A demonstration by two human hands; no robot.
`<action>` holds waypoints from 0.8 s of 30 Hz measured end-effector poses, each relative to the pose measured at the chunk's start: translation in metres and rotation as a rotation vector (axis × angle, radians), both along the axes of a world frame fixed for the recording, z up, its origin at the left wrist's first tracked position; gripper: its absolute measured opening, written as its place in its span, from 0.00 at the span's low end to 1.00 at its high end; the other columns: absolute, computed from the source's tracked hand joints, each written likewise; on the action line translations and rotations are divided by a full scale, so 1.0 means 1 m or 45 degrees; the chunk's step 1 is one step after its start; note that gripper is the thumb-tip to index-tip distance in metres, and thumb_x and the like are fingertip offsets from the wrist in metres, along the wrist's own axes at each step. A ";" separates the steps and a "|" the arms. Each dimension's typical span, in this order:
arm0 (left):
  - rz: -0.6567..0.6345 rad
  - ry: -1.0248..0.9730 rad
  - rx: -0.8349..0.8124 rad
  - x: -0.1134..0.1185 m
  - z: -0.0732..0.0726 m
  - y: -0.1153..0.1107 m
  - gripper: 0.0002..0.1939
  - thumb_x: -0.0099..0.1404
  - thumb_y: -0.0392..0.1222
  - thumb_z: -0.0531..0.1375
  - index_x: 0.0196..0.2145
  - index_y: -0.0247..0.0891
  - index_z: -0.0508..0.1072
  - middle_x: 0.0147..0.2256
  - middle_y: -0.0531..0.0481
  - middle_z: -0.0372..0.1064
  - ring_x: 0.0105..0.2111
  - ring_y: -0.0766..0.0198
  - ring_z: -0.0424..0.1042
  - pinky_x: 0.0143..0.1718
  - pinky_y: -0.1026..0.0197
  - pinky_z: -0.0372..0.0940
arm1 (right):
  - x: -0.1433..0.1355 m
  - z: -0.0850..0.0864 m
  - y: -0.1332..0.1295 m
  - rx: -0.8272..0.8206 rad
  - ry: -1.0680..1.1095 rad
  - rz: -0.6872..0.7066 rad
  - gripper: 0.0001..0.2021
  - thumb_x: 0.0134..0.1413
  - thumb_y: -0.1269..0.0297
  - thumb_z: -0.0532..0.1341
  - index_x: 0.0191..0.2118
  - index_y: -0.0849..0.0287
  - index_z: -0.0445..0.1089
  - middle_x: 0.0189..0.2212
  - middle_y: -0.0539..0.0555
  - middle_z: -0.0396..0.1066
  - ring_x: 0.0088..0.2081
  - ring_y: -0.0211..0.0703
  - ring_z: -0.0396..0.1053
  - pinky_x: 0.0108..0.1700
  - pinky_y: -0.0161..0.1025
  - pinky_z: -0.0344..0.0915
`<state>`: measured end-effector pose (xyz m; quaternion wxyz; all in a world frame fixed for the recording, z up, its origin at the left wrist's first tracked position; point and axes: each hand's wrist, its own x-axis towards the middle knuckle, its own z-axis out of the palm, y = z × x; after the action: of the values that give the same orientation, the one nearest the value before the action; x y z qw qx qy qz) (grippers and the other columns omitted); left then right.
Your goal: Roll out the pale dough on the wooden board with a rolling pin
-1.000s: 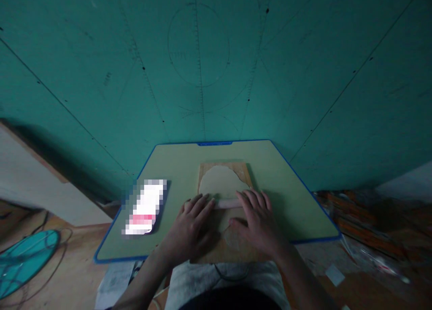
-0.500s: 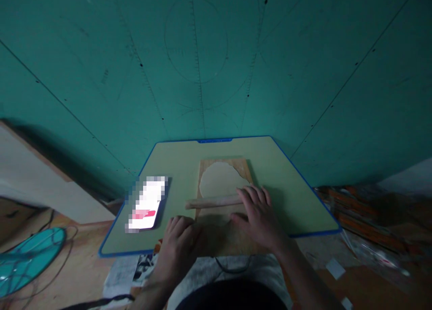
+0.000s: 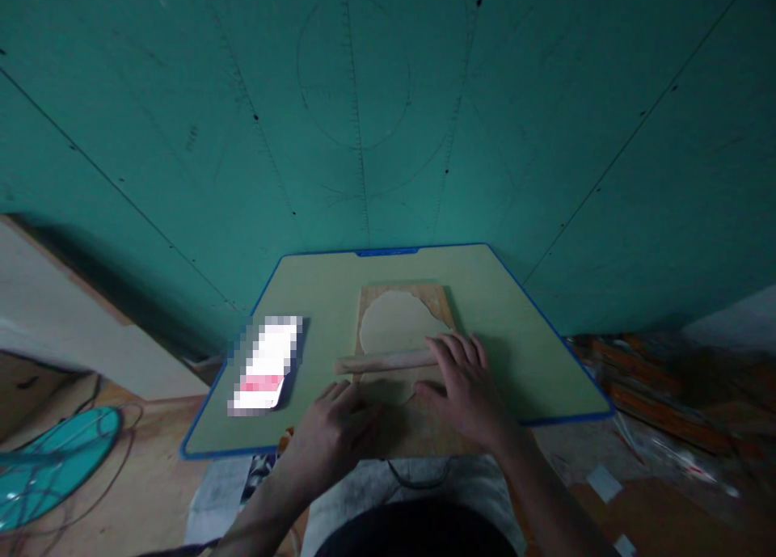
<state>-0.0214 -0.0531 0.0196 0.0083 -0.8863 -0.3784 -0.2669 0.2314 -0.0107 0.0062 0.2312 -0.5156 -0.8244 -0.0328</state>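
Note:
A flat, pale sheet of rolled dough [image 3: 400, 322] lies on a wooden board [image 3: 445, 298], its far edge rounded and its right edge uneven. Across it rests a wooden rolling pin [image 3: 381, 361]. My right hand [image 3: 464, 379] is closed over the pin's right end, fingers on top and thumb on the near side. At the near left edge of the dough is my left hand [image 3: 339, 428], its fingers curled in; the fingertips are shaded, so whether they pinch the dough is hidden.
The board sits on a pale tabletop with a blue rim [image 3: 503, 282]. Left of the board lies a phone [image 3: 267, 367] with a lit, blurred screen. A green wall [image 3: 388, 137] rises behind the table. Planks and plastic [image 3: 660, 411] lie on the floor at right.
My left hand has moved right, from beside the board onto the near left edge of the dough. The right hand and rolling pin have stayed in place.

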 end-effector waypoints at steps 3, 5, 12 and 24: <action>-0.006 -0.038 -0.054 0.000 0.001 -0.001 0.11 0.75 0.38 0.55 0.43 0.39 0.78 0.34 0.46 0.71 0.33 0.59 0.69 0.30 0.58 0.65 | 0.000 -0.001 0.001 0.018 0.001 0.006 0.27 0.63 0.52 0.64 0.61 0.61 0.63 0.57 0.65 0.70 0.60 0.62 0.63 0.64 0.62 0.54; -0.010 -0.065 -0.100 0.001 0.003 -0.001 0.10 0.76 0.39 0.55 0.43 0.40 0.78 0.35 0.47 0.71 0.34 0.59 0.69 0.31 0.59 0.65 | 0.000 -0.002 0.001 0.025 0.007 0.012 0.27 0.63 0.52 0.64 0.61 0.61 0.63 0.56 0.65 0.70 0.60 0.61 0.62 0.65 0.62 0.54; 0.024 0.104 0.035 0.008 0.007 0.001 0.13 0.75 0.33 0.54 0.33 0.37 0.73 0.31 0.48 0.69 0.30 0.60 0.67 0.32 0.58 0.66 | -0.001 0.000 0.000 0.005 0.025 -0.001 0.25 0.62 0.54 0.64 0.60 0.60 0.64 0.56 0.64 0.71 0.60 0.60 0.63 0.65 0.62 0.54; 0.295 -0.801 -0.391 -0.023 0.008 -0.028 0.09 0.75 0.40 0.55 0.37 0.39 0.73 0.31 0.50 0.74 0.28 0.66 0.74 0.29 0.66 0.69 | -0.001 -0.001 0.001 0.013 0.045 -0.014 0.24 0.62 0.55 0.63 0.61 0.59 0.65 0.55 0.63 0.71 0.59 0.61 0.64 0.64 0.62 0.54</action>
<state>-0.0444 -0.0810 0.0278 -0.2113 -0.7030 -0.4959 -0.4638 0.2302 -0.0100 0.0053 0.2482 -0.5195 -0.8171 -0.0291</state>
